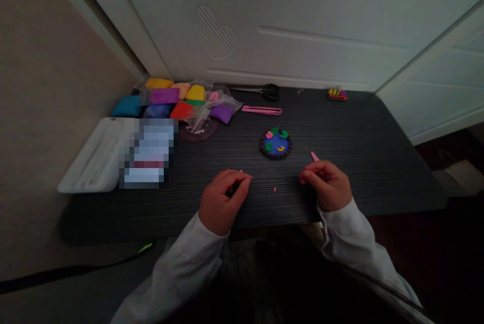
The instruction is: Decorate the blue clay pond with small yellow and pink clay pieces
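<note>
My left hand (224,201) hovers over the front of the dark table, thumb and forefinger pinched together. A speck of pink shows just behind its fingers; what the pinch holds, if anything, is too small to name. To the right, my right hand (328,186) is also closed in a pinch, its contents hidden. A pink pointed clay tool (314,156) sticks out beyond its knuckles. Between the hands lies a tiny pink clay bit (275,190). Farther back sits a round clay pond (279,148) with a dark beaded rim, blue middle, green leaves, a pink flower and yellow shapes.
Pink tweezers (262,110) and black-handled scissors (269,92) lie behind the pond. Bagged coloured clay (164,96), a dark round mat (199,131), a white case (99,155) and a blurred-out phone-like panel (151,152) fill the left. A small colourful clay piece (337,94) stands back right.
</note>
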The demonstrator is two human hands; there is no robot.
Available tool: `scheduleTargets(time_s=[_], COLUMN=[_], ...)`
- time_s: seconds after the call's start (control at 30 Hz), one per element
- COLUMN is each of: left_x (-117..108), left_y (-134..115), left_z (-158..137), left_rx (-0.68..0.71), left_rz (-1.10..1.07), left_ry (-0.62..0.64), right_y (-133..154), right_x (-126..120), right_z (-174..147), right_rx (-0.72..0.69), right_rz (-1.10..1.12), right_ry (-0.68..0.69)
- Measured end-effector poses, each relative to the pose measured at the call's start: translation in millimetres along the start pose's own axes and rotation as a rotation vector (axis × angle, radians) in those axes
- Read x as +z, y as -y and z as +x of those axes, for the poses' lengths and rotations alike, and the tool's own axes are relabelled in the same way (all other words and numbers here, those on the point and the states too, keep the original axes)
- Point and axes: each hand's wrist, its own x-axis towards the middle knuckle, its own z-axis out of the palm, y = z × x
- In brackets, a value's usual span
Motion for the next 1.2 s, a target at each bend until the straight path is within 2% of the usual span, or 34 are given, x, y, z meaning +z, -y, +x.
scheduleTargets(time_s=[0.3, 0.53, 0.77, 1.2], left_x=[0.0, -1.1, 0.7, 0.8], left_y=[-0.9, -1.0, 0.7, 1.2], left_z=[1.1, -0.1, 0.5, -0.9], left_rx=[0.0, -0.008, -0.002, 0.005], left_rz=[-0.003, -0.006, -0.013, -0.026], left_ry=[-0.006, 0.001, -0.017, -0.016], right_y=[1.5, 3.1, 1.4, 1.4], right_x=[4.3, 2.8, 2.9, 2.1], right_z=[-1.4, -1.5, -1.6, -2.9], right_rx=[0.111, 0.025, 0.076, 0.022], right_rz=[0.184, 0.12, 0.176, 0.178], right_ry=[0.038, 0.043, 0.06, 0.066])
